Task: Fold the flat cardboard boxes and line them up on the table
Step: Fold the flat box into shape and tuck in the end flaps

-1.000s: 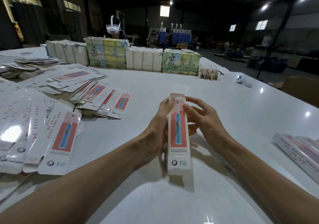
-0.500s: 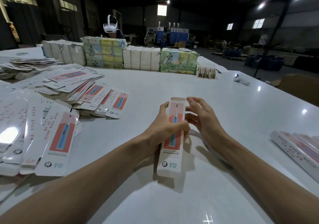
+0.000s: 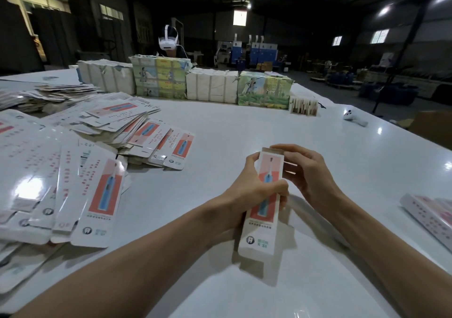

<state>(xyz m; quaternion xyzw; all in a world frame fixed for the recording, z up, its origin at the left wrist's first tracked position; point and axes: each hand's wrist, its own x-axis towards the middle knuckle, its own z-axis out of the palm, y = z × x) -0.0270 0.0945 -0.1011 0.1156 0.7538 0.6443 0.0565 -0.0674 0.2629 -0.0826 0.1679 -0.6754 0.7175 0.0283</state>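
White paper-wrapped bundles [image 3: 210,86] and colourful printed packs [image 3: 161,77] stand in a row at the far side. Behind them a person wears a white headset [image 3: 168,42]. A small white device [image 3: 353,119] lies off to the right.

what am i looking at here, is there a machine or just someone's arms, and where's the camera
There is no machine here: these are a person's two bare arms. The one picture comes from a wide-angle camera worn on their head, looking forward and down. The left hand grips a narrow toothbrush box round its middle, over the white table. The right hand pinches the flap at its far end with its fingers. On the left lies a spread pile of flat boxes, not yet folded; at the right edge lie a few folded boxes. Wrapped bundles line the far side, with another person in a headset behind them.
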